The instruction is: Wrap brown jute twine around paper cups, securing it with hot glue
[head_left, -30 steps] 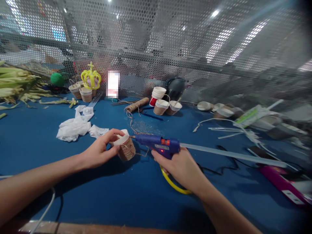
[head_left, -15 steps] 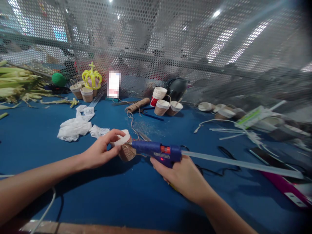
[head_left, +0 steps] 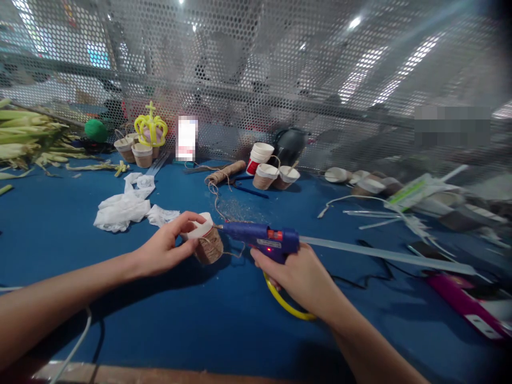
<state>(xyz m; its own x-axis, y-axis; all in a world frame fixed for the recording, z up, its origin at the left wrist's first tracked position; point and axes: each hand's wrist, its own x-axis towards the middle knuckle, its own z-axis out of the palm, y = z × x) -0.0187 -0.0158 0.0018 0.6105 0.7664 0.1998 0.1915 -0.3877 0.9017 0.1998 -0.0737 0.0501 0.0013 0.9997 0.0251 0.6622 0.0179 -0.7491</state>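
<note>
My left hand [head_left: 172, 242] pinches the white rim of a small paper cup [head_left: 210, 248], whose side is wrapped in brown twine. The cup leans on its side, and a loose strand of twine trails from it to the right. My right hand [head_left: 298, 272] is wrapped round the handle of a blue glue gun [head_left: 260, 237] with a lit red light. The gun's metal nozzle points left, close to the cup's rim. A long clear glue stick [head_left: 384, 256] sticks out of its back. Under my right hand curves a yellow loop [head_left: 288, 306].
Behind the cup lie a twine roll [head_left: 226, 173], a dark blue tool and wrapped cups [head_left: 265, 176]. Crumpled white cloth [head_left: 122, 210] lies left. Glue sticks and a magenta object [head_left: 464, 301] are at right. A perforated metal screen [head_left: 240, 69] stands behind.
My right hand has raised the glue gun slightly and drawn its nozzle back from the cup. More of the yellow loop now shows. My left hand and the cup have barely moved.
</note>
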